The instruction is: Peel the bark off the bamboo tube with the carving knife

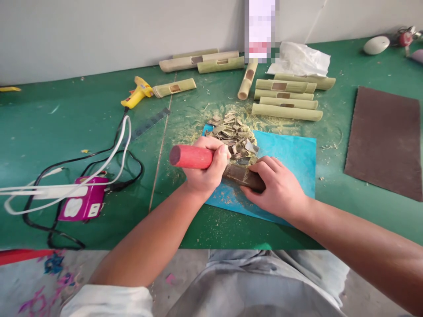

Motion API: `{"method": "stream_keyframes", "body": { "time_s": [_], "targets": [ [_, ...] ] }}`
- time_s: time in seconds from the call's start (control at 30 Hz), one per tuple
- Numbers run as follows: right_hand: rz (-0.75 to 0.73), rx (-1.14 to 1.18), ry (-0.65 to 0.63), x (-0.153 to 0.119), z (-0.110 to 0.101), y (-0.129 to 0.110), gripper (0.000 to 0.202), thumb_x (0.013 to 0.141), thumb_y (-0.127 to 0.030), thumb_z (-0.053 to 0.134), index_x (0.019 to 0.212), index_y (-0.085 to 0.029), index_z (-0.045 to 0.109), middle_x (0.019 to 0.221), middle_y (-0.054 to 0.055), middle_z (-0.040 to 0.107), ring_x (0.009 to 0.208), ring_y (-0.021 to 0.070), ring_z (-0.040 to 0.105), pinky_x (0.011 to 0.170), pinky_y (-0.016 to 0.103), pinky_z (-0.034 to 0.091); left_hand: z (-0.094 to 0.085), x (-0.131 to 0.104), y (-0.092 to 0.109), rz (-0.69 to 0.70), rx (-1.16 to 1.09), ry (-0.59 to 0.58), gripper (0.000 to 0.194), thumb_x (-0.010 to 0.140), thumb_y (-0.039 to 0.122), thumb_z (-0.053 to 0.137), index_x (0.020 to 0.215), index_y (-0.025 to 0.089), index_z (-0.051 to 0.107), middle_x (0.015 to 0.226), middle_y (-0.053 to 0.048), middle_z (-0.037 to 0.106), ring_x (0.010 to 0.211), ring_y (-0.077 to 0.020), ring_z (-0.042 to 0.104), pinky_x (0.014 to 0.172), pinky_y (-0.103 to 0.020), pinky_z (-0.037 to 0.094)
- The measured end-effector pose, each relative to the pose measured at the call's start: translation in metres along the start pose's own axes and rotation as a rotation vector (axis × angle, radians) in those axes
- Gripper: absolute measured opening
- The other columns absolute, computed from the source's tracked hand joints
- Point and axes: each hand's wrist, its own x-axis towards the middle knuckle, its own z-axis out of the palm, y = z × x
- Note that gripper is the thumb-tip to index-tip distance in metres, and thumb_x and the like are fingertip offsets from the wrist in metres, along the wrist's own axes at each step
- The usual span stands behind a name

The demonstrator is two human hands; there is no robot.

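- Left hand (pixel 207 167): fingers wrapped around the red-handled tool (pixel 192 157), thumb along the upper side; grip closed on the handle. Butt of the handle points to the left of the view; working end hidden by the hand, type of tool cannot be told.
- Right hand (pixel 279 187): clamped on the right end of the dark brown piece (pixel 243 177), thumb at the near side, fingers over the far side.
- Dark brown piece: located over the blue sheet (pixel 286 154), between the two hands, its left end close by the left hand. Contact with the sheet cannot be confirmed.
- Chip pile (pixel 231 132): flat brown and greenish fragments, just beyond the hands, partly on the blue sheet; fine pale shavings scattered around it on the green table (pixel 333 114).
- Right of the pile, farther back: stacked bamboo lengths (pixel 287 112), some with rectangular openings; crumpled white bag (pixel 300 59) behind them.
- Back of table: further bamboo lengths (pixel 220 65), plus one single bamboo tube (pixel 247 80) pointing toward the person.
- Left side: yellow glue gun (pixel 137 93), its tip by a notched bamboo piece (pixel 176 88); magenta power box (pixel 82 204) with white and black cables around it.
- Far right: dark brown mat (pixel 385 143), flat, apart from the blue sheet.
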Motion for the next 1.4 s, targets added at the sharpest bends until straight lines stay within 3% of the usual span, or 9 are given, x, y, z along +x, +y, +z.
{"method": "stream_keyframes", "body": {
  "time_s": [0.13, 0.3, 0.6, 0.77, 0.93, 0.97, 1.0, 1.13, 1.4],
  "targets": [
    [-0.010, -0.005, 0.004, 0.000, 0.000, 0.000, 0.017, 0.079, -0.030, 0.066, 0.089, -0.021, 0.055, 0.082, 0.008, 0.063, 0.076, 0.0242, 0.057, 0.066, 0.038, 0.053, 0.002, 0.002, -0.001, -0.019, -0.049, 0.087, 0.027, 0.091, 0.036, 0.064, 0.071, 0.019, 0.058, 0.061, 0.002, 0.062, 0.052, -0.0095, 0.057, 0.053, -0.025, 0.048],
    [0.006, 0.009, -0.005, 0.000, 0.001, 0.000, 0.018, 0.078, -0.030, 0.067, 0.091, -0.022, 0.056, 0.084, 0.007, 0.063, 0.078, 0.0243, 0.058, 0.068, 0.038, 0.053, 0.004, 0.004, 0.000, -0.062, -0.082, 0.116, 0.029, 0.091, 0.039, 0.064, 0.070, 0.019, 0.057, 0.056, 0.004, 0.058, 0.050, -0.0091, 0.056, 0.051, -0.022, 0.047],
    [-0.001, -0.003, -0.012, 0.000, 0.001, 0.000, 0.016, 0.079, -0.029, 0.065, 0.090, -0.022, 0.056, 0.084, 0.008, 0.063, 0.077, 0.0242, 0.057, 0.066, 0.038, 0.052, 0.001, 0.001, -0.002, 0.003, -0.017, 0.041, 0.028, 0.093, 0.039, 0.061, 0.073, 0.020, 0.056, 0.061, 0.002, 0.061, 0.051, -0.0097, 0.056, 0.054, -0.026, 0.048],
    [0.004, 0.005, -0.003, 0.001, 0.002, -0.001, 0.016, 0.079, -0.030, 0.065, 0.088, -0.021, 0.056, 0.082, 0.008, 0.062, 0.076, 0.0238, 0.057, 0.065, 0.037, 0.052, -0.001, 0.004, 0.005, 0.045, 0.089, -0.091, 0.022, 0.091, 0.031, 0.062, 0.074, 0.019, 0.057, 0.065, 0.001, 0.060, 0.057, -0.0104, 0.057, 0.059, -0.027, 0.048],
    [0.022, 0.056, -0.015, 0.002, 0.000, 0.001, 0.016, 0.078, -0.032, 0.065, 0.085, -0.021, 0.055, 0.080, 0.006, 0.060, 0.073, 0.0211, 0.056, 0.063, 0.034, 0.050, 0.001, 0.003, 0.009, -0.018, 0.104, -0.172, 0.027, 0.088, 0.023, 0.061, 0.063, 0.018, 0.052, 0.057, 0.002, 0.052, 0.052, -0.0092, 0.050, 0.053, -0.026, 0.040],
    [0.029, 0.065, -0.016, 0.002, -0.001, 0.002, 0.016, 0.078, -0.032, 0.066, 0.085, -0.021, 0.056, 0.080, 0.005, 0.060, 0.073, 0.0207, 0.056, 0.063, 0.033, 0.049, 0.001, 0.002, 0.008, -0.048, 0.051, -0.135, 0.028, 0.086, 0.022, 0.061, 0.061, 0.018, 0.051, 0.055, 0.003, 0.050, 0.050, -0.0087, 0.048, 0.051, -0.026, 0.039],
    [0.045, 0.075, -0.013, 0.003, -0.001, 0.002, 0.017, 0.077, -0.031, 0.067, 0.085, -0.021, 0.056, 0.079, 0.005, 0.060, 0.073, 0.0203, 0.056, 0.063, 0.033, 0.049, 0.002, 0.000, 0.007, -0.099, -0.013, -0.022, 0.029, 0.083, 0.021, 0.064, 0.059, 0.018, 0.049, 0.053, 0.004, 0.046, 0.046, -0.0075, 0.044, 0.048, -0.025, 0.037],
    [0.038, 0.050, -0.022, 0.002, -0.001, 0.002, 0.017, 0.078, -0.033, 0.065, 0.084, -0.021, 0.055, 0.080, 0.005, 0.059, 0.073, 0.0211, 0.055, 0.063, 0.034, 0.049, 0.004, -0.002, 0.003, -0.142, -0.080, 0.040, 0.030, 0.083, 0.024, 0.066, 0.058, 0.018, 0.049, 0.050, 0.006, 0.045, 0.042, -0.0064, 0.041, 0.044, -0.023, 0.035],
    [0.024, 0.029, -0.027, 0.001, 0.000, 0.002, 0.019, 0.079, -0.033, 0.067, 0.089, -0.020, 0.057, 0.084, 0.007, 0.062, 0.077, 0.0233, 0.058, 0.066, 0.036, 0.051, 0.006, 0.008, 0.005, -0.100, -0.158, 0.099, 0.037, 0.089, 0.041, 0.068, 0.063, 0.019, 0.053, 0.056, 0.003, 0.055, 0.051, -0.0094, 0.054, 0.053, -0.025, 0.043]
  ]
}}
